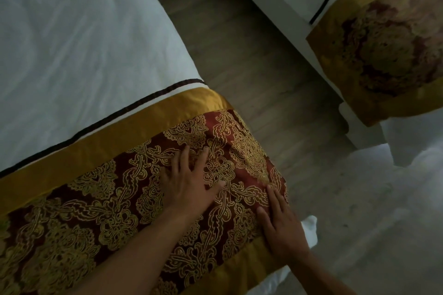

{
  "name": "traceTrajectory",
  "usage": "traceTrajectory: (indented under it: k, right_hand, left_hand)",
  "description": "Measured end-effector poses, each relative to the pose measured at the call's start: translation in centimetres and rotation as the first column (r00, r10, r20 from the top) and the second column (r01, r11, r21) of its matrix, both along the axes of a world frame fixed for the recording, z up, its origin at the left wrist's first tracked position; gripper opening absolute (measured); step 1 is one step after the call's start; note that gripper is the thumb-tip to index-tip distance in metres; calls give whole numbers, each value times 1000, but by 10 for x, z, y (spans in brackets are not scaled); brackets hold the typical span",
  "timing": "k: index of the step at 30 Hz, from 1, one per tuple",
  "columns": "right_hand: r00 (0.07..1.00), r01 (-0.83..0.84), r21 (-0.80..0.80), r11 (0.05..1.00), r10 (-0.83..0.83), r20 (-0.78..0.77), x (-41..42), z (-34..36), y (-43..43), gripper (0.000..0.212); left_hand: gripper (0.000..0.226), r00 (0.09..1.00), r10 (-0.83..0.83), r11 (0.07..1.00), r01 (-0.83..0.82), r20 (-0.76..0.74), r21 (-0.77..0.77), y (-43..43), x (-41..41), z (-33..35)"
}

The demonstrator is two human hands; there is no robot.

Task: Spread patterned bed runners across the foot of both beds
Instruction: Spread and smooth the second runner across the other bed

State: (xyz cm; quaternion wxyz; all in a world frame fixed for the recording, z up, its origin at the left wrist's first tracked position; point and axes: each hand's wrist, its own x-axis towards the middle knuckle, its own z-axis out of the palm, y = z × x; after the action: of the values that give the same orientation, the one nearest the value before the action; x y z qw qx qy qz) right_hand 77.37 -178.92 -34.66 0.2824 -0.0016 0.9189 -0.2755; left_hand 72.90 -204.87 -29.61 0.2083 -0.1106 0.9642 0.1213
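Pressing flat with fingers spread, the left hand lay on the dark red, gold-scrolled satin bed runner across the white bed at lower left. The right hand lay flat, fingers together, at its draped end. Frame edges cropped that runner left and below, and the second gold-bordered runner, upper right, was blurred.

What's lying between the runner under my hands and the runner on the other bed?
Nothing but a strip of bare wooden floor, seen in the head view.
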Motion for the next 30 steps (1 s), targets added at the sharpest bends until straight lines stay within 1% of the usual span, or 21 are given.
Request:
traceTrajectory:
  k: [2, 3, 5, 8, 11, 13, 14, 15, 16, 17, 18, 20, 22, 23, 26, 27, 28, 30]
  right_hand:
    - [1000, -5, 24, 1000, 6, -7, -16, 4, -7, 75]
    - [999, -15, 32, 999, 16, -28, -30, 6, -14, 75]
    - [995, -56, 30, 998, 58, -84, -67, 9, -32, 73]
    - [989, -82, -29, 996, 78, -127, -128, 14, -71, 70]
    - [984, -35, -76, 997, 21, -180, -178, 11, -104, 70]
    - [983, -81, -97, 992, 64, -175, -192, 0, -113, 68]
    - [987, -119, -125, 985, 104, -123, -193, -9, -112, 67]
    - [993, -118, -180, 977, 113, -37, -189, -16, -107, 66]
    - [995, -56, -232, 971, 74, 70, -181, -23, -99, 66]
    - [986, 27, -246, 969, 14, 164, -171, -30, -89, 68]
    - [970, 104, -232, 967, -47, 238, -161, -38, -78, 71]
    - [931, 220, -191, 957, -148, 334, -142, -52, -57, 85]
    - [887, 293, -126, 948, -221, 405, -127, -66, -35, 93]
    - [878, 297, -75, 952, -242, 413, -120, -70, -26, 94]
    - [834, 293, 159, 943, -333, 439, -97, -82, 10, 93]
    - [813, 285, 196, 938, -344, 470, -90, -85, 18, 93]
    - [791, 285, 196, 938, -346, 504, -85, -87, 24, 93]
    - [788, 288, 126, 949, -310, 531, -83, -86, 27, 84]
  left_hand:
    - [102, 999, 34, 999, -35, -42, -33, -16, -11, 2]
    - [106, 999, 40, 998, -41, -30, -37, -24, -19, 1]
    - [116, 997, 64, 998, -64, 53, -2, -37, -35, -3]
    - [126, 974, 60, 997, -71, 217, 42, -44, -46, -16]
    - [128, 952, 59, 995, -80, 301, 59, -44, -46, -30]
    - [127, 938, 52, 994, -82, 344, 73, -46, -48, -35]
    - [127, 930, 46, 993, -81, 363, 81, -47, -50, -36]
    - [128, 923, 39, 994, -77, 382, 83, -48, -52, -37]
    - [128, 914, 31, 994, -70, 404, 82, -48, -54, -37]
    - [128, 902, 20, 995, -61, 431, 82, -49, -56, -38]
    - [128, 889, 11, 995, -55, 457, 84, -49, -58, -38]
    - [128, 868, -3, 996, -44, 497, 83, -51, -61, -40]
    - [128, 846, -9, 996, -39, 533, 80, -51, -65, -41]
    - [128, 836, -6, 996, -44, 549, 78, -51, -66, -39]
    - [128, 811, -10, 997, -40, 585, 72, -51, -69, -37]
    - [129, 805, -9, 997, -40, 594, 70, -51, -71, -37]
    - [129, 798, -9, 997, -41, 602, 70, -51, -72, -36]
    - [129, 788, -9, 997, -40, 616, 66, -49, -74, -34]
